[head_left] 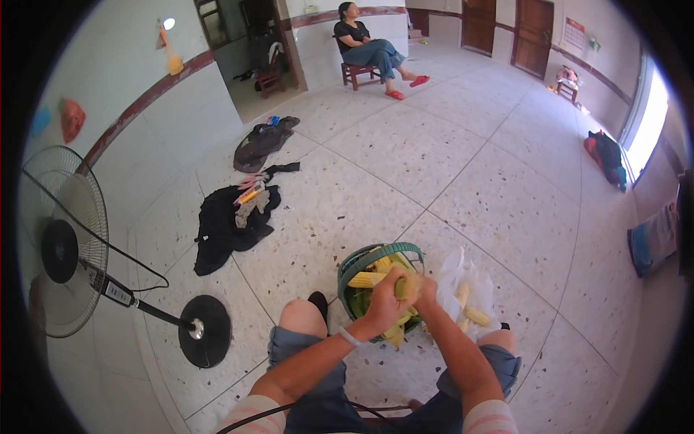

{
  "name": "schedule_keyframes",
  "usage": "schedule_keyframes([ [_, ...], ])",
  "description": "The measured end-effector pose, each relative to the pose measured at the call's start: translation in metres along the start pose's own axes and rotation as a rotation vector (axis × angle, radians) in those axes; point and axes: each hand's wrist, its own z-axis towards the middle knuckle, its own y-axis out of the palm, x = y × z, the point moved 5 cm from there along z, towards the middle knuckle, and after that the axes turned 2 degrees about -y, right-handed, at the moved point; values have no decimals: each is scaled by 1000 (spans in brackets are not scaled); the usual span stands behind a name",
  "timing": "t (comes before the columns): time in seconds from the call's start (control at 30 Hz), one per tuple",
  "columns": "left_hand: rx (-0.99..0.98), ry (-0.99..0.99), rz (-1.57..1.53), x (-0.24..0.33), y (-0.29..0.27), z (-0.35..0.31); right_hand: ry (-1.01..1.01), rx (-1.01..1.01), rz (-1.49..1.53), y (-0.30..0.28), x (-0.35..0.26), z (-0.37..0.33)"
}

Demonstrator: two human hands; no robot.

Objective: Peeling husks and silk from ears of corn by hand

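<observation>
My two hands are together above a green woven basket [345, 269] on the floor between my knees. My left hand [388, 307] is wrapped round an ear of corn [402, 288], whose green end points up. Pressed against the same ear, my right hand [426, 291] is closed and slightly blurred; its fingertips are partly hidden. Yellow husked corn [366, 280] and green husks [358, 300] lie in the basket. Just right of it, a white plastic bag [452, 273] holds husked corn cobs [475, 315].
A standing fan [204, 331] is at my left. Dark clothes [217, 228] and a dark bundle [264, 143] lie on the tiles ahead left. Far off, a person [358, 43] sits on a wooden stool [354, 72]. A blue-white sack [653, 239] leans at the right wall.
</observation>
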Motion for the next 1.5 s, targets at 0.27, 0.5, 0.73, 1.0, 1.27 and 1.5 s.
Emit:
schedule_keyframes([
  [0.27,-16,-255,-67,-38,-39,-9,277,-75,200,96,-76,-26],
  [0.5,-89,41,100,-2,-17,-25,33,-303,-1486,59,7,4],
  [0.73,-66,-26,-13,9,-45,-38,259,-338,-1684,90,20,-10],
  [1.0,-59,63,44,24,-70,-42,127,-332,-1931,106,51,28],
  [1.27,-65,-40,-19,31,-79,-45,54,-332,-1983,111,53,20],
  [1.5,252,-373,-138,5,-99,-28,165,-386,-1058,111,31,4],
])
